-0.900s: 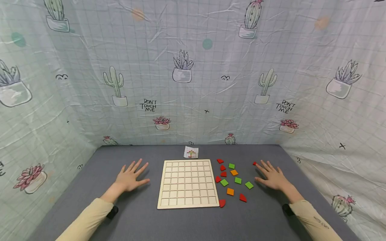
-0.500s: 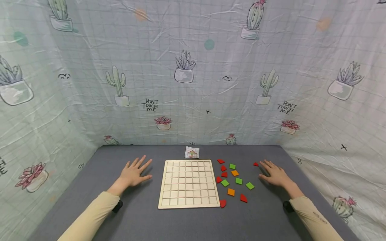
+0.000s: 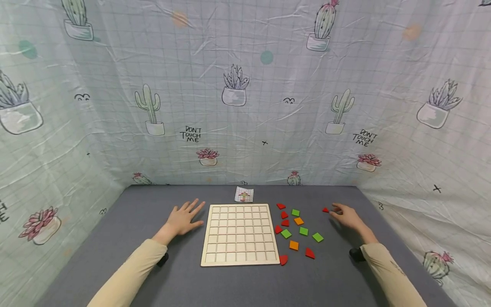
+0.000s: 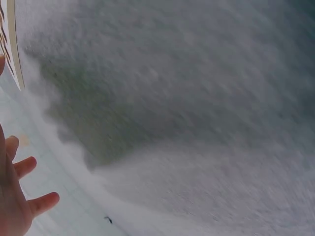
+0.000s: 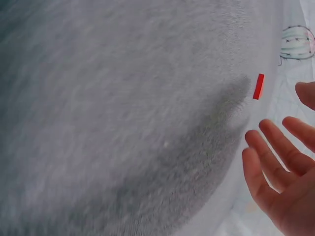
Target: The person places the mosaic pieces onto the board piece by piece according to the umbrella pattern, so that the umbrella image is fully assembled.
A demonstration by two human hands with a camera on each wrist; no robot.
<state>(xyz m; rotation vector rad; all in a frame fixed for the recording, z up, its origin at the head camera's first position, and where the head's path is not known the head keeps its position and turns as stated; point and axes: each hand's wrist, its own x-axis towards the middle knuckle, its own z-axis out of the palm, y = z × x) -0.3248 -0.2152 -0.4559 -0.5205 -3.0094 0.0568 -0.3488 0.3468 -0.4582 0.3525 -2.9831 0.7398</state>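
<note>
My left hand [image 3: 182,220] hovers with its fingers spread, just left of a pale wooden grid board [image 3: 238,234], and holds nothing. In the left wrist view, part of that hand [image 4: 14,196] shows at the lower left, beside the board's corner [image 4: 18,73]. At the far right, my right hand [image 3: 348,217] has loosely bent fingers around nothing. A small red piece [image 3: 325,209] lies just left of its fingertips, apart from them. The right wrist view shows the same red piece [image 5: 258,86] beyond the fingers [image 5: 266,157].
Several flat pieces lie scattered right of the board: red ones such as a quarter-round [image 3: 283,259], green squares [image 3: 303,231] and orange squares [image 3: 293,245]. A small picture card [image 3: 244,194] lies behind the board. A patterned cloth [image 3: 245,128] hangs around the grey table [image 3: 245,285].
My left hand has moved right, closer to the board. The right hand's fingers have bent from spread to looser and narrower, near the small red piece. The pieces and board stay in place.
</note>
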